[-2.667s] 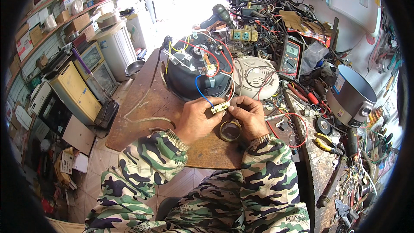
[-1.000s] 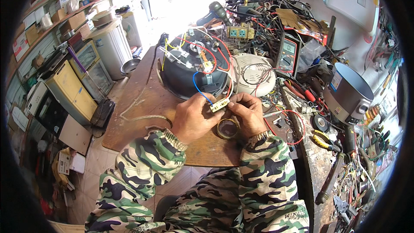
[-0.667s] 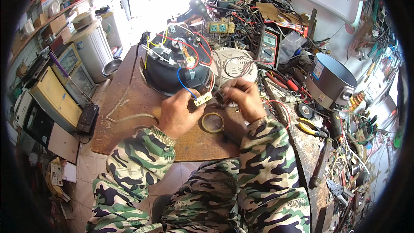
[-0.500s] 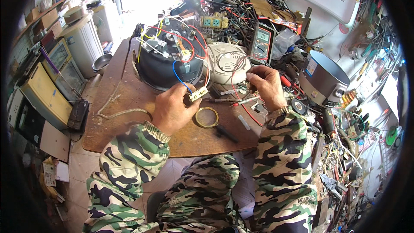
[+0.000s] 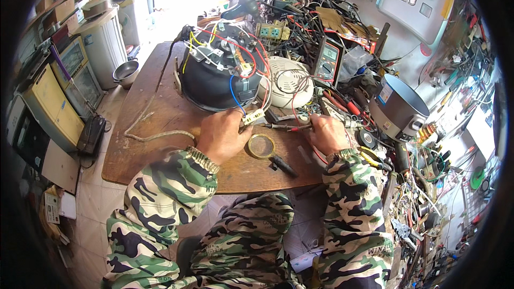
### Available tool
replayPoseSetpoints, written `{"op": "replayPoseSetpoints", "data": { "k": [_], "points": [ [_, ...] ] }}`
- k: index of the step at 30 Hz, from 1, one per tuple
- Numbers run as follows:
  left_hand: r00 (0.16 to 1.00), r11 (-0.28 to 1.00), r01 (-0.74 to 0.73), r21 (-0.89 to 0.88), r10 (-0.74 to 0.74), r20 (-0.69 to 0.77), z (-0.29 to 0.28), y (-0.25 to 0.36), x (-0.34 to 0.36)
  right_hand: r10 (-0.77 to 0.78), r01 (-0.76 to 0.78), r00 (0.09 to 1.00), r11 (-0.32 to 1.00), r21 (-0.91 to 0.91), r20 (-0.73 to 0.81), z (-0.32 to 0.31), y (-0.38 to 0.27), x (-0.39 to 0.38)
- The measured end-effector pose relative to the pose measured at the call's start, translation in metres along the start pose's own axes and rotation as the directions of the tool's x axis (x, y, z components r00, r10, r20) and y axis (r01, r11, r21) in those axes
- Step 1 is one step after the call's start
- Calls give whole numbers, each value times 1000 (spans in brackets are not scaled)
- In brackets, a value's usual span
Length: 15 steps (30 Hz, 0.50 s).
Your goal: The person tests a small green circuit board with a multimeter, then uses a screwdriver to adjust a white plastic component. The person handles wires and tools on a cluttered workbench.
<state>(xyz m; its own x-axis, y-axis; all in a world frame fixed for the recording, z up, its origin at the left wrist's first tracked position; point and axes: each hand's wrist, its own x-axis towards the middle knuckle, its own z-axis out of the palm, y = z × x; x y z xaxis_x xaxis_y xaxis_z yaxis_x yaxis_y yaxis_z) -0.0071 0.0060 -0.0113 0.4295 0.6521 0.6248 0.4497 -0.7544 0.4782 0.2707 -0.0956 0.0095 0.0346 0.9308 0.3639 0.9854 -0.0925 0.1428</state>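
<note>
My left hand (image 5: 225,134) pinches a small pale circuit board (image 5: 252,118) joined by blue, red and white wires to an upturned black appliance (image 5: 217,91) with exposed wiring. My right hand (image 5: 327,134) has its fingers closed on the end of a slim test probe (image 5: 284,126) with red on it, low over the table (image 5: 139,160). A magnifying glass (image 5: 261,144) with a dark handle lies between my hands. Behind them sit a round cream perforated cover (image 5: 289,85) and a multimeter (image 5: 327,59).
A cable tangle (image 5: 289,2) fills the back right. A steel pot (image 5: 396,112), pliers (image 5: 375,158), tape (image 5: 365,138) and scattered tools crowd the right. A pale cord (image 5: 150,136) lies on the table's left. Appliances (image 5: 53,107) and a pan (image 5: 126,69) stand left, off the table.
My right hand left the circuit board, moved right and now closes on a probe that was lying on the table. My left hand still holds the board; the view has shifted.
</note>
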Motion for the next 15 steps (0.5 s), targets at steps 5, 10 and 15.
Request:
{"op": "replayPoseSetpoints", "data": {
  "k": [5,10,15],
  "points": [
    [998,1000,5,-8,-4,58,0,1,0,-104,118,985,988,97,-135,-20,-23,0],
    [995,997,69,26,-70,75,-8,7,0,-193,197,979,978,66,-68,7,-36,9],
    [989,998,52,18,-54,141,-3,7,2,-216,219,975,975,48,-48,13,-27,-2]
  ]
}}
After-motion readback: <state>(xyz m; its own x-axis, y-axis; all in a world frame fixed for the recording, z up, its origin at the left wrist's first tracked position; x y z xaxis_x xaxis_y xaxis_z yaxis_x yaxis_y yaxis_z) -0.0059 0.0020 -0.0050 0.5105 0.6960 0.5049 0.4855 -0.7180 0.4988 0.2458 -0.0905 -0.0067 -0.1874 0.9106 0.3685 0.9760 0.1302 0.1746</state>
